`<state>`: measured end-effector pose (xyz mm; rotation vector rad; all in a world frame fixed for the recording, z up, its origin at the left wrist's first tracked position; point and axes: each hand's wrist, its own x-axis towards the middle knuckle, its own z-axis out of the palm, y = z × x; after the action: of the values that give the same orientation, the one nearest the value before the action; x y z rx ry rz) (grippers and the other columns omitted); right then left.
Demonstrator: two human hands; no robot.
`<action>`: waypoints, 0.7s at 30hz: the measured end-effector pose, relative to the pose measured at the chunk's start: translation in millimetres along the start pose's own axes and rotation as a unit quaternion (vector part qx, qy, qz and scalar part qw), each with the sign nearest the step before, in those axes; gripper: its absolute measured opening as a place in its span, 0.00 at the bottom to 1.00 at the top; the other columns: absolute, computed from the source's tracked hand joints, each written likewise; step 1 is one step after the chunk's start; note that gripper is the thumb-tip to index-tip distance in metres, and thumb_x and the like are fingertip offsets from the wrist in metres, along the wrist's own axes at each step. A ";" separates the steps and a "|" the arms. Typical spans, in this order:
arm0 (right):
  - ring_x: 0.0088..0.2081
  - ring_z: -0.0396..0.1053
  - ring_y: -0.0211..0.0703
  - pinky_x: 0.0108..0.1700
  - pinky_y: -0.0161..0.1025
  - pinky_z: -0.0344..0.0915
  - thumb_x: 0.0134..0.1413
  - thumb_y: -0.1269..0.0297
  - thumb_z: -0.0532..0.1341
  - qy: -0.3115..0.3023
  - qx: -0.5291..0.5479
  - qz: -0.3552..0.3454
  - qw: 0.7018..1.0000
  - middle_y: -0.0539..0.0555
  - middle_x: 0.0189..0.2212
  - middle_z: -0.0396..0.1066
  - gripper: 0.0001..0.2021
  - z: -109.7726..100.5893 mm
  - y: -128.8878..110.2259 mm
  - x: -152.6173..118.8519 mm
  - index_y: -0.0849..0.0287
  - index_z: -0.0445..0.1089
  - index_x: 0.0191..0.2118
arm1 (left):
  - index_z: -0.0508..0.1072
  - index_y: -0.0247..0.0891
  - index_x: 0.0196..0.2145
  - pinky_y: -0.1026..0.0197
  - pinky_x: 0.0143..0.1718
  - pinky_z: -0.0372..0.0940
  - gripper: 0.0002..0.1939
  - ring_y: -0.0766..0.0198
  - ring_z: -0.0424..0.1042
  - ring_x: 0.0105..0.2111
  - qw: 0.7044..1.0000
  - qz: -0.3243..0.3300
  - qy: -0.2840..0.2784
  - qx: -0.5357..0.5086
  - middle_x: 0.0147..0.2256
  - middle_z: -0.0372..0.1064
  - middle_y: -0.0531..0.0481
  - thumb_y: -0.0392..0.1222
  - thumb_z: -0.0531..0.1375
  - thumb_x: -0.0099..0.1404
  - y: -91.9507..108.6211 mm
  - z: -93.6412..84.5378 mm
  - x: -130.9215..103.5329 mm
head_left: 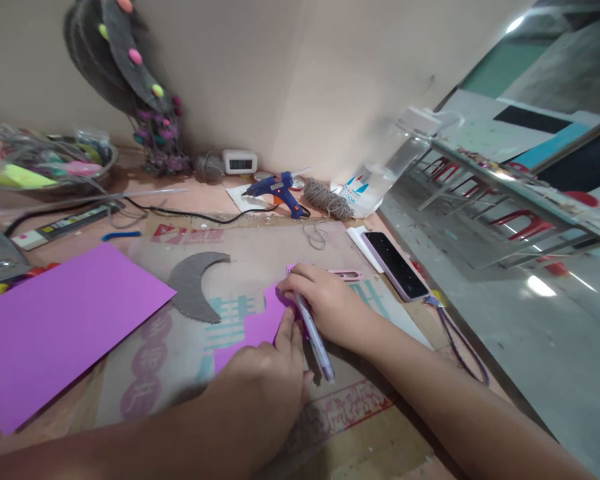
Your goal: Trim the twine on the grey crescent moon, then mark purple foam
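Observation:
A small cut piece of purple paper (260,327) with a stepped edge lies on the printed board (180,373). My left hand (270,367) presses on it, its extended fingers pointing up toward my right hand (325,303). My right hand rests at the top of the piece, its fingers closed; a pale pen (317,343) runs from under them down toward me. Part of a pink cutter (349,275) shows behind my right hand. Left of the hands lie a grey crescent (195,287) and a large purple sheet (75,320).
A blue glue gun (280,190) with a black cord, grey yarn (327,199) and a small clock (240,162) stand along the wall. At the right edge lies a phone (397,263). A bowl of craft bits (55,167) sits back left, near a hanging grey decoration (135,73).

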<state>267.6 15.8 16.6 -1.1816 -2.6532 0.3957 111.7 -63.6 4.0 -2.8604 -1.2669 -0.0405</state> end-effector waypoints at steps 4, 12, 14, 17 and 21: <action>0.35 0.63 0.39 0.38 0.36 0.60 0.59 0.73 0.54 0.002 0.034 0.002 0.999 0.53 0.35 0.66 0.07 0.0 1.0 -0.5 0.60 0.68 0.40 | 0.62 0.21 0.58 0.57 0.16 0.66 0.27 0.57 0.72 0.21 1.000 -0.004 0.015 0.017 0.58 0.55 0.26 0.41 0.51 0.65 0.9 3.4 -2.6; 0.36 0.65 0.40 0.39 0.37 0.61 0.61 0.70 0.54 0.066 0.045 0.002 0.997 0.55 0.35 0.67 0.07 5.9 11.6 1.6 0.61 0.69 0.40 | 0.64 0.21 0.57 0.57 0.16 0.67 0.27 0.57 0.73 0.20 1.000 -0.008 0.014 0.009 0.57 0.57 0.27 0.42 0.51 0.65 -1.4 -0.7 0.8; 0.36 0.66 0.40 0.40 0.38 0.62 0.59 0.68 0.56 0.142 0.078 0.032 0.986 0.54 0.34 0.69 0.06 7.1 21.1 3.5 0.61 0.69 0.40 | 0.65 0.22 0.57 0.56 0.16 0.67 0.26 0.57 0.73 0.20 1.000 -0.001 0.022 0.011 0.57 0.58 0.28 0.41 0.50 0.65 -4.3 -1.1 0.7; 0.35 0.67 0.41 0.39 0.40 0.63 0.56 0.67 0.58 0.214 0.080 0.103 0.968 0.53 0.32 0.70 0.06 4.9 38.9 6.9 0.60 0.70 0.38 | 0.67 0.27 0.56 0.57 0.17 0.67 0.24 0.57 0.74 0.23 0.999 0.015 0.044 0.017 0.56 0.62 0.31 0.40 0.51 0.65 -9.2 1.5 -1.2; 0.37 0.67 0.45 0.41 0.43 0.63 0.53 0.61 0.61 0.208 0.080 0.141 0.965 0.55 0.34 0.69 0.11 -1.1 51.9 9.3 0.60 0.71 0.41 | 0.70 0.32 0.54 0.57 0.20 0.67 0.20 0.57 0.75 0.27 0.997 0.018 0.066 0.020 0.56 0.65 0.35 0.39 0.51 0.66 -14.3 3.6 -4.3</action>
<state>297.9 56.3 1.5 -1.4150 -2.0660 0.3539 98.3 -57.1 0.3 -2.7939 -1.1785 -0.1976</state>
